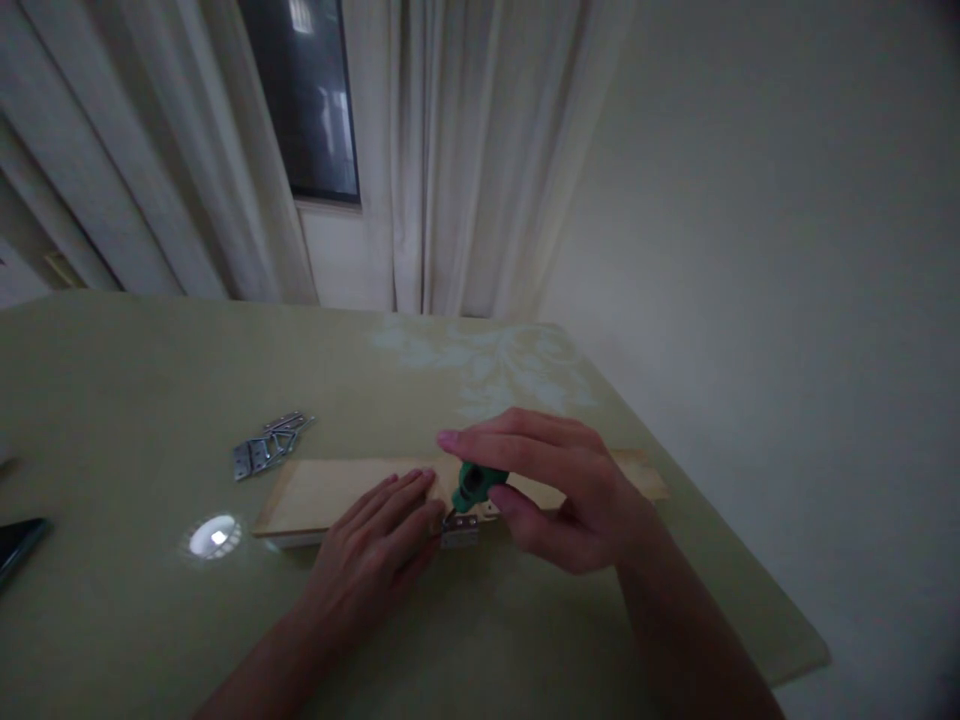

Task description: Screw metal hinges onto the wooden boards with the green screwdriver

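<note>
A green-handled screwdriver (474, 486) is held in my right hand (570, 490), with the fingers over the handle's top and the thumb at its side. Its short shaft slants down to a small metal hinge (460, 531) at the near edge of a pale wooden board (330, 490). My left hand (390, 530) lies over the board's near edge just left of the hinge, fingers on top and thumb low by the edge, gripping the board. Whether a screw sits under the screwdriver tip is too small to tell.
Several metal hinges (259, 453) lie in a loose pile behind the board's left end. A dark phone-like object (19, 545) is at the table's left. The green table (150, 380) ends at a slanting right edge near the wall (787, 300). Curtains (480, 150) hang behind.
</note>
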Demonstrator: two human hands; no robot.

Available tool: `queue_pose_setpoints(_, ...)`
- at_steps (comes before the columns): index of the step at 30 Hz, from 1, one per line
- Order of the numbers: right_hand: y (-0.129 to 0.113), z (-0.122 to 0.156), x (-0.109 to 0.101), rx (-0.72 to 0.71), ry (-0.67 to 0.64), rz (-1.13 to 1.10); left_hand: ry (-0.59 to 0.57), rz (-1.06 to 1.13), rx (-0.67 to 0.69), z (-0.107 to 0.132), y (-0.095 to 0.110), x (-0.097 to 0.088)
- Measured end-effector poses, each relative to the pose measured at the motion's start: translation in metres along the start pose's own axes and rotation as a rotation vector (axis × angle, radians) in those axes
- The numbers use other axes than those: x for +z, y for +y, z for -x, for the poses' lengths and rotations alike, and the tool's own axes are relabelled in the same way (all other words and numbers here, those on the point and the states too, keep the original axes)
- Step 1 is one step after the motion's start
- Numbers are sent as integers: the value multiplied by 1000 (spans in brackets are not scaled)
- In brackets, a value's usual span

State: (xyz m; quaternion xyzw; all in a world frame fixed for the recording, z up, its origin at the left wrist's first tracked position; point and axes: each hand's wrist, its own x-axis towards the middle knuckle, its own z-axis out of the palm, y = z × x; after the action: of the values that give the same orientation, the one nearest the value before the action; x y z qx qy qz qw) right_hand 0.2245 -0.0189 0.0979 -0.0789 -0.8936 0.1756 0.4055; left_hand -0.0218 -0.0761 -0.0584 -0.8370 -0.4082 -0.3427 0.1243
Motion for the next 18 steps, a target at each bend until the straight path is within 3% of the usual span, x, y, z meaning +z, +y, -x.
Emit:
queue_pose_setpoints(4, -4, 0, -4, -18, 40, 138, -12, -15, 2, 1, -1, 0)
queue_pose_setpoints(8, -8, -1, -6, 43, -27, 47, -42, -15, -2, 1, -1, 0)
queue_pose_setpoints(13, -8, 0, -5, -15, 39, 199, -34, -28, -7, 0, 2, -1)
queue_pose_setpoints(18, -10, 0, -4, -5, 8, 155, -46, -22, -23, -1, 3, -1)
